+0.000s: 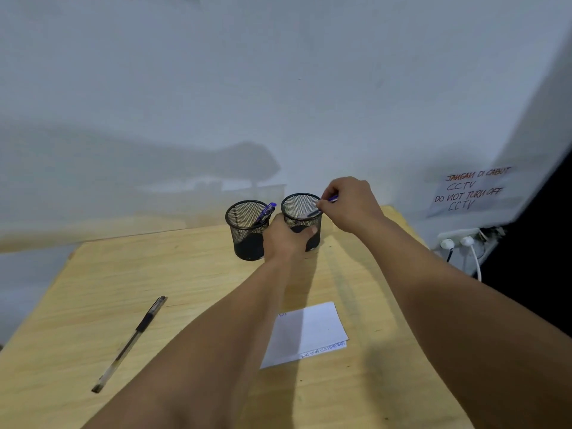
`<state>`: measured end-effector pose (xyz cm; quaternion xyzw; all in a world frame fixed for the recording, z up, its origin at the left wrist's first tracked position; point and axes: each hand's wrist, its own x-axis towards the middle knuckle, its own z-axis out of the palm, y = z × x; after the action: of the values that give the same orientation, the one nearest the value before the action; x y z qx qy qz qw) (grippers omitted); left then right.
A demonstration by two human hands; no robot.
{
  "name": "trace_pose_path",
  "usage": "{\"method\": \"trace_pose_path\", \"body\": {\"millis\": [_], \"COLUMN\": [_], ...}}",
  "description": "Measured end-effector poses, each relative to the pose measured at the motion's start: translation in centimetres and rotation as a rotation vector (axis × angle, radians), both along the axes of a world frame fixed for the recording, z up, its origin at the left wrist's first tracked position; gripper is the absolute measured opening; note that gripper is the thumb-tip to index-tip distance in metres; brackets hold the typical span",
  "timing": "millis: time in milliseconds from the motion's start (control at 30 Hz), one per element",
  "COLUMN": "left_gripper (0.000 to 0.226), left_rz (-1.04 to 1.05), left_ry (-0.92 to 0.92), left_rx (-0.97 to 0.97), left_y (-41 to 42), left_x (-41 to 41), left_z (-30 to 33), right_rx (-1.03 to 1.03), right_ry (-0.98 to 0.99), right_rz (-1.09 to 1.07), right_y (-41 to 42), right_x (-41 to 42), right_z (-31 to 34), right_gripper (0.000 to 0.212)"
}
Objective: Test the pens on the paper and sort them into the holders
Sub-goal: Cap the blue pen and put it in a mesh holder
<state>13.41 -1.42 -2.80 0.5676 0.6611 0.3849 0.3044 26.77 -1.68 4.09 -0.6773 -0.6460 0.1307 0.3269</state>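
Now the right hand (353, 205) pinches a purple pen (322, 207) over the right cup (301, 221), its tip just inside the rim. The left hand (286, 239) wraps its fingers (311, 231) around that cup to keep it from tipping. I think the pen should point down more before it is let go, so it drops in and does not catch on the rim. The left cup (247, 230) stands just beside, with a purple pen already inside. A black pen (130, 343) lies on the bench (185, 274), well apart, near the left edge. The paper (309, 332) lies under the arms. Nothing blocks the cup.
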Motion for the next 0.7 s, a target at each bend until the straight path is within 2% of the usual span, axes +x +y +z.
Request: {"method": "trace_pose_path", "body": {"millis": [167,267,333,500,600,700], "left_gripper": [0.051,0.05,0.052,0.071,0.072,0.063], "left_rz": [-0.012,-0.054,-0.072,-0.157,-0.142,-0.083], "left_ry": [0.033,0.05,0.022,-0.009,-0.065,0.036], "left_rx": [0.017,-0.002,-0.015,-0.021,-0.017,0.029], "left_y": [0.1,-0.6,-1.9,-7.3,-10.6,-13.2], "left_x": [-0.2,-0.6,-1.1,-4.5,-8.1,-12.3], "left_z": [-0.4,-0.6,-0.9,-1.2,-1.2,-1.4], "right_rx": [-0.029,0.005,0.045,0.054,0.028,-0.013], "right_ry": [0.024,0.132,0.216,0.224,0.189,0.128], "right_rz": [-0.024,-0.059,-0.117,-0.163,-0.066,0.072], "right_y": [0.7,-0.2,-1.4,-5.1,-6.5,-7.2], "right_x": [0.2,0.3,0.4,-0.3,-1.9,-4.9], "right_z": [-0.8,-1.0,-1.2,-4.4,-6.5,-7.5], "right_gripper": [0.018,0.039,0.045,0.036,0.024,0.013]}}
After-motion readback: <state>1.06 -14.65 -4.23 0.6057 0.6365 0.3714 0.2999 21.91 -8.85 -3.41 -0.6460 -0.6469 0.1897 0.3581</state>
